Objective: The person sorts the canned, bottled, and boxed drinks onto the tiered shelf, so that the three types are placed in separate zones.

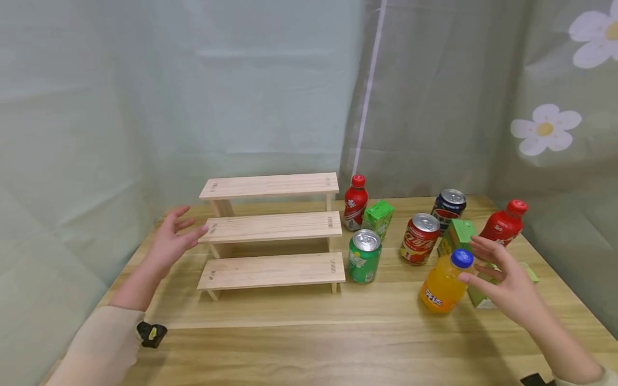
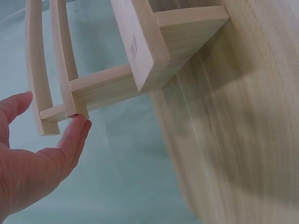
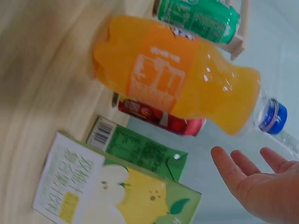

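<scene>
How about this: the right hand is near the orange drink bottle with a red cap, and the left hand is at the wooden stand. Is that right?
Not quite: the orange drink bottle has a blue cap, not red, as the head view shows. The right hand is near it, and the left hand is at the wooden stand.

A person wears cream sleeves, the left sleeve at 8 o'clock in the head view, ending short of a bare left hand; a small black device with a yellowish mark sits at its 3 o'clock edge. At 4 o'clock, a pale right sleeve shows, a cropped black piece at its 9 o'clock.
</scene>
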